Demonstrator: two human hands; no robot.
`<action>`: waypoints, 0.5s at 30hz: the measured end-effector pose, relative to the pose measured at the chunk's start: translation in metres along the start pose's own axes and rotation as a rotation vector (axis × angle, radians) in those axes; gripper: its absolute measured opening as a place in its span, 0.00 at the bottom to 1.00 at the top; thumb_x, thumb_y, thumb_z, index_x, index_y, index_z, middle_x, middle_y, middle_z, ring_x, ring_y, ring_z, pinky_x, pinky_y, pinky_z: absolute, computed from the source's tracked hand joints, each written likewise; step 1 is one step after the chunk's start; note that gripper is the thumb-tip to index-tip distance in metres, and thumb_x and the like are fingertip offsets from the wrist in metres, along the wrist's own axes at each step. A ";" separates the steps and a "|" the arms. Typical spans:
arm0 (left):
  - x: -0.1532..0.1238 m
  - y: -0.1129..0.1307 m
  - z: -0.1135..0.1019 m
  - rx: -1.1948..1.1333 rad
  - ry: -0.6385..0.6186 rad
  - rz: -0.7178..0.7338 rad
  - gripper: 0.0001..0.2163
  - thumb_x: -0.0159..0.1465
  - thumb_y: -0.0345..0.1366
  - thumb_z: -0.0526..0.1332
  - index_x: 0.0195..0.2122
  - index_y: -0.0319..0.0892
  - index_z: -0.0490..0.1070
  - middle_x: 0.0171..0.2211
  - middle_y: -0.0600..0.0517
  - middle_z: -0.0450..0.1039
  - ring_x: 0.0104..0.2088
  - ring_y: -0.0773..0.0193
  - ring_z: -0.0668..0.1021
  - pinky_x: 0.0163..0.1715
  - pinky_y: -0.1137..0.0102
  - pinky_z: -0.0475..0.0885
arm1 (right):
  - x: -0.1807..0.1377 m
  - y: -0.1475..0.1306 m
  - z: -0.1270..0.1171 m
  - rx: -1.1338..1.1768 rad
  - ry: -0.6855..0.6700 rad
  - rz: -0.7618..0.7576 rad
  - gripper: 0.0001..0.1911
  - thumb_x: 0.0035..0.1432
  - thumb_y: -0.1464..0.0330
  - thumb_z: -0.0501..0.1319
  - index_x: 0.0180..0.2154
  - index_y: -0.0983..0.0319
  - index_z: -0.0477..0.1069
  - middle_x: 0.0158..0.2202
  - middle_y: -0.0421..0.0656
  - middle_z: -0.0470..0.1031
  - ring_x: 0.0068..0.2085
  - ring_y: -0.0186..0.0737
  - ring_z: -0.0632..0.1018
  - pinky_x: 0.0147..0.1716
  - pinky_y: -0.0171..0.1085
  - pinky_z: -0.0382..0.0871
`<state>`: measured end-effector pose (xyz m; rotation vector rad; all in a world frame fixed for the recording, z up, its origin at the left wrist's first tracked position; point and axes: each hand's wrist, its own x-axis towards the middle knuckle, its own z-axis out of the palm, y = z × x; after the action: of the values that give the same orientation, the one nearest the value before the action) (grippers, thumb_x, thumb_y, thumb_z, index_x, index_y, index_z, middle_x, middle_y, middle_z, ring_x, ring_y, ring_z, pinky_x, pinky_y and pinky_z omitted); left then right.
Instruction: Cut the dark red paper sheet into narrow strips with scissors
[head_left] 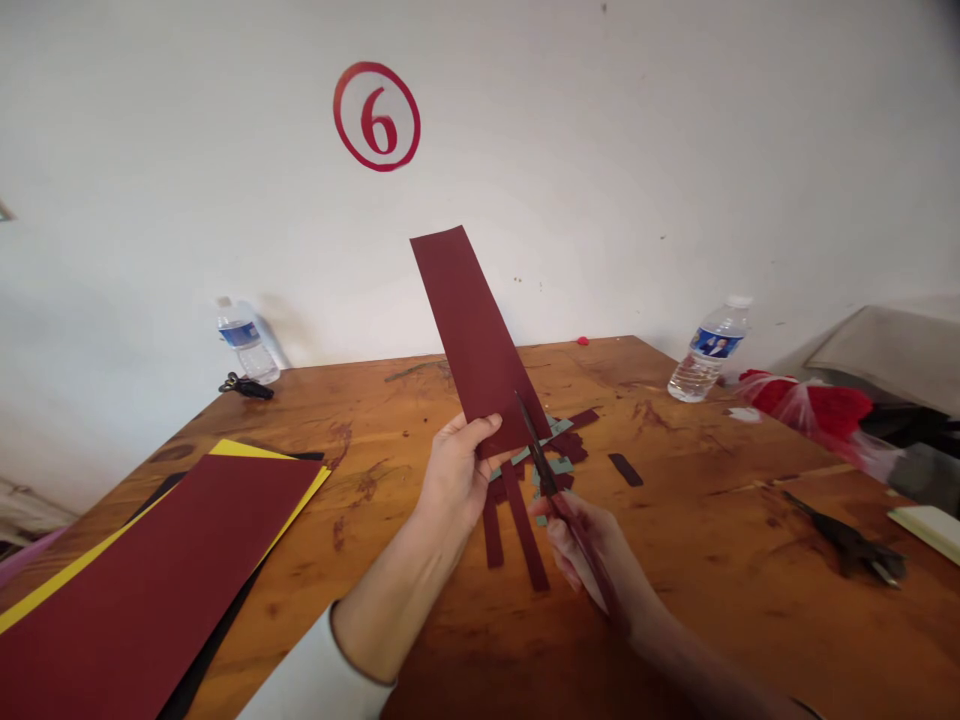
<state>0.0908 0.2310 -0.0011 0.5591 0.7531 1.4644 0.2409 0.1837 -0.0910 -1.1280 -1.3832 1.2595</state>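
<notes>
My left hand [457, 475] pinches the lower end of a long dark red paper strip [476, 330], thumb on its face, and holds it tilted up above the table. In my right hand [589, 545] is a pair of dark scissors [543, 465], fingers closed round the handles. Their blades point up and overlap the strip's lower right part; whether they are apart I cannot tell. Below both hands lie narrow dark red paper strips [526, 530] and small grey-green paper scraps [559, 466], partly hidden by the scissors and my hands.
On the left of the wooden table [360, 590] lie stacked dark red, yellow and black paper sheets [150, 580]. Water bottles stand at the back left [244, 340] and back right [709, 350]. A black-handled tool [847, 540] lies right, near a plastic bag with red contents [814, 405].
</notes>
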 end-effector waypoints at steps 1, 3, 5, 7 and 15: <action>0.000 0.000 0.000 -0.001 0.002 0.004 0.08 0.44 0.26 0.72 0.27 0.36 0.78 0.27 0.51 0.80 0.26 0.64 0.79 0.27 0.66 0.81 | 0.000 -0.002 0.001 0.008 0.001 0.011 0.32 0.51 0.38 0.61 0.35 0.62 0.70 0.19 0.31 0.54 0.16 0.28 0.55 0.13 0.32 0.50; 0.001 -0.001 0.000 -0.004 -0.002 0.011 0.08 0.44 0.26 0.73 0.26 0.36 0.78 0.26 0.52 0.80 0.25 0.65 0.79 0.26 0.67 0.81 | -0.001 -0.005 0.002 0.031 0.006 0.039 0.32 0.49 0.38 0.62 0.34 0.61 0.70 0.18 0.30 0.53 0.16 0.27 0.55 0.13 0.32 0.50; 0.001 -0.001 0.000 -0.004 -0.013 0.012 0.08 0.43 0.27 0.73 0.26 0.36 0.78 0.26 0.52 0.80 0.25 0.65 0.79 0.26 0.67 0.81 | -0.002 -0.008 0.003 0.044 0.012 0.065 0.31 0.48 0.39 0.63 0.34 0.61 0.69 0.18 0.29 0.53 0.15 0.27 0.55 0.13 0.32 0.50; 0.001 0.000 0.000 -0.005 -0.021 0.007 0.09 0.43 0.27 0.73 0.26 0.36 0.78 0.25 0.52 0.80 0.24 0.65 0.79 0.25 0.68 0.81 | -0.003 -0.010 0.004 0.041 0.025 0.070 0.30 0.48 0.41 0.64 0.34 0.61 0.69 0.17 0.29 0.53 0.15 0.27 0.55 0.13 0.32 0.49; 0.000 0.002 0.001 0.008 -0.024 0.012 0.10 0.43 0.27 0.73 0.28 0.36 0.79 0.27 0.51 0.80 0.25 0.65 0.79 0.26 0.68 0.81 | -0.004 -0.013 0.004 0.014 0.028 0.083 0.25 0.50 0.45 0.63 0.33 0.60 0.68 0.16 0.29 0.54 0.15 0.28 0.56 0.14 0.32 0.49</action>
<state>0.0905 0.2311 0.0009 0.5872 0.7380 1.4638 0.2367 0.1782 -0.0783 -1.1996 -1.3165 1.3060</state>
